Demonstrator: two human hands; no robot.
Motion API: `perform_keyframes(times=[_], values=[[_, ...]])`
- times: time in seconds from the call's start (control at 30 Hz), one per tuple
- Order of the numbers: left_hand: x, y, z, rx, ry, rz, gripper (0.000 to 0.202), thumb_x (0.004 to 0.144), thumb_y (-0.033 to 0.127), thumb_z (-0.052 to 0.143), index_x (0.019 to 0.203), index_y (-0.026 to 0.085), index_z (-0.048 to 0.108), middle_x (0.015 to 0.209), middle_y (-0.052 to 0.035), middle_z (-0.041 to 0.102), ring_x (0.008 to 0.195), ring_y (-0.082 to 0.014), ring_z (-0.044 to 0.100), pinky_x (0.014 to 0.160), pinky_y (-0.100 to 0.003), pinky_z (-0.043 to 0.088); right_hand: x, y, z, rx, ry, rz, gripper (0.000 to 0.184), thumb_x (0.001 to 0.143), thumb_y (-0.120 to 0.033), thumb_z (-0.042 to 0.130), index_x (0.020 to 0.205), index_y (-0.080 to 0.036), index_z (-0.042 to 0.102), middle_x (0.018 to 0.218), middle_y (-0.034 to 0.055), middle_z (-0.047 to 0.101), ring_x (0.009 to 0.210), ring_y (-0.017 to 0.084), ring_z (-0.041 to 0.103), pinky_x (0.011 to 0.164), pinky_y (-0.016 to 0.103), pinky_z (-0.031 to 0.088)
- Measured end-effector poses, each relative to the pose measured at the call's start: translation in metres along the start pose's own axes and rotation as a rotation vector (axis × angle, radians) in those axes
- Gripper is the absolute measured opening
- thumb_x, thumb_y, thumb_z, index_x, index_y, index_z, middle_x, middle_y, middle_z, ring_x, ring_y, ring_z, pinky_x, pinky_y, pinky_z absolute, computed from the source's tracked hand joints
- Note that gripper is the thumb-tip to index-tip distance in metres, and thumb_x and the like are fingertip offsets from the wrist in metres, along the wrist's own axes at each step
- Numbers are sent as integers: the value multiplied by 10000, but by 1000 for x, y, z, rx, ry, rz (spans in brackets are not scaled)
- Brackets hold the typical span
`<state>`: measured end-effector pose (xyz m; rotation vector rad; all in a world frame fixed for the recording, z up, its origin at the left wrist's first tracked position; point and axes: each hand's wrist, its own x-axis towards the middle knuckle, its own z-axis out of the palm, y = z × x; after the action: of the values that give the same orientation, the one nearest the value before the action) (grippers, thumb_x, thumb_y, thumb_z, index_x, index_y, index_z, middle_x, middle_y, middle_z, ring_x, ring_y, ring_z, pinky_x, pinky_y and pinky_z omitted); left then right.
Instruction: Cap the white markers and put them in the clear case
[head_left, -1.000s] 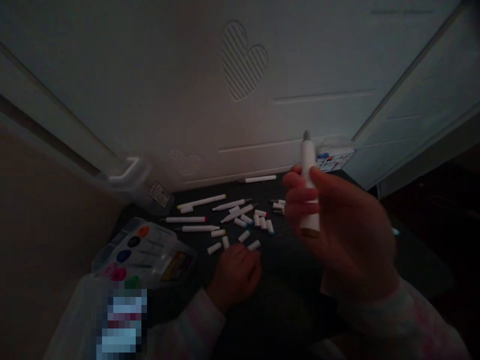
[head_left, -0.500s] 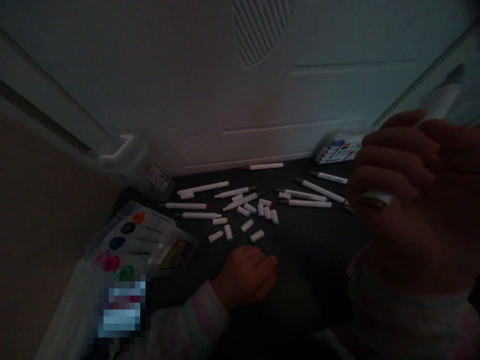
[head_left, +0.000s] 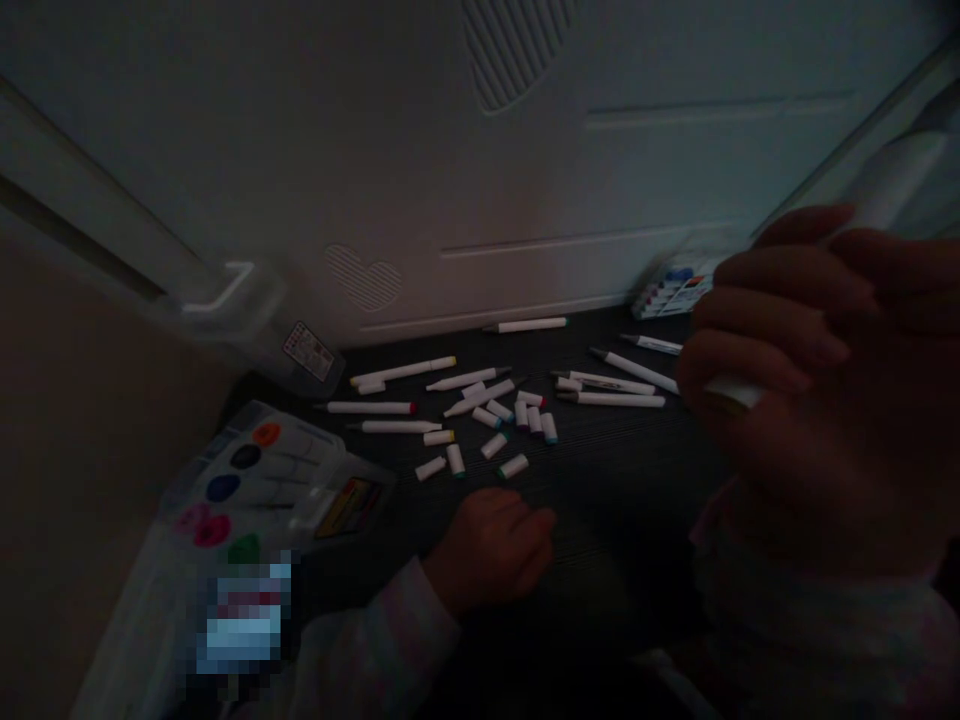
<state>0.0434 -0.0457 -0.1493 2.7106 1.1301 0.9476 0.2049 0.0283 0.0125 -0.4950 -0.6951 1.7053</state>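
Note:
Raised close to the camera, my right hand (head_left: 795, 370) is closed around a white marker (head_left: 896, 180) that slants up to the right. The marker's grey upper end blurs at the frame edge, and a yellowish end shows below the fingers. My left hand (head_left: 491, 550) rests curled on the dark table (head_left: 600, 520); what its fingers hold, if anything, is hidden. Just beyond it lie several loose white caps with coloured ends, among them a green-ended cap (head_left: 514, 466) and a yellow-ended cap (head_left: 439, 438). Farther back are several white markers, including a red-ended marker (head_left: 371, 408).
A clear plastic container (head_left: 300, 345) stands at the back left. Before it is a see-through case (head_left: 300, 440) with coloured round pieces. A pack of markers (head_left: 675, 290) leans at the back right against a pale panel (head_left: 405, 150) with heart reliefs. The light is dim.
My right hand has shifted slightly left and closer, its marker tipping farther toward the right edge. My left hand stays put. The view has moved slightly.

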Motion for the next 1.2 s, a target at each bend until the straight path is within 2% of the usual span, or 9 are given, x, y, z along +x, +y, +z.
perform_keyframes(times=[0.27,0.43,0.57,0.7,0.83,1.0,1.2], values=[[-1,-2,1,8,-5,-18,121,787,151,428,816,135,544,572,0,553,523,-119,485,486,-268,374,-1,-5,-4,16,-9,-25,366,869,-199,180,742,-162,522,505,-69,400,424,-7,345,397,124,302],[-2,-2,1,10,25,-47,128,787,142,413,793,155,540,564,4,551,513,-117,490,484,-267,380,-14,-4,-4,34,-57,-74,153,796,-180,375,760,-176,524,482,-73,344,410,17,310,386,143,282],[-2,-2,2,-30,43,-60,121,780,129,422,806,152,538,571,-1,560,519,-117,498,480,-262,383,-13,33,-17,-88,-86,93,24,731,-200,523,722,-195,544,428,-85,291,377,42,288,386,178,274],[-1,-1,1,-13,46,-70,138,787,132,405,791,161,539,567,-7,557,527,-125,502,477,-262,391,-4,92,-48,-170,-79,136,362,704,-335,601,467,-173,380,357,-87,285,334,39,269,374,201,216],[1,-1,0,-19,51,-81,148,789,128,398,760,166,538,570,-10,560,530,-130,510,487,-263,410,-8,131,-73,-234,-25,272,408,697,-410,606,496,-186,332,365,-102,277,343,39,245,378,207,189],[2,-2,1,-58,41,-65,152,781,129,398,689,172,511,583,-19,580,567,-146,544,530,-278,448,-19,140,-81,-532,-112,329,415,710,-475,569,521,-172,359,463,-81,303,442,44,243,419,212,194],[2,-5,3,-48,26,-98,163,793,126,396,690,183,510,614,-14,605,586,-140,576,563,-275,463,-18,141,-86,-697,-218,297,353,773,-375,509,533,-168,353,502,-75,277,480,50,233,428,201,203]])
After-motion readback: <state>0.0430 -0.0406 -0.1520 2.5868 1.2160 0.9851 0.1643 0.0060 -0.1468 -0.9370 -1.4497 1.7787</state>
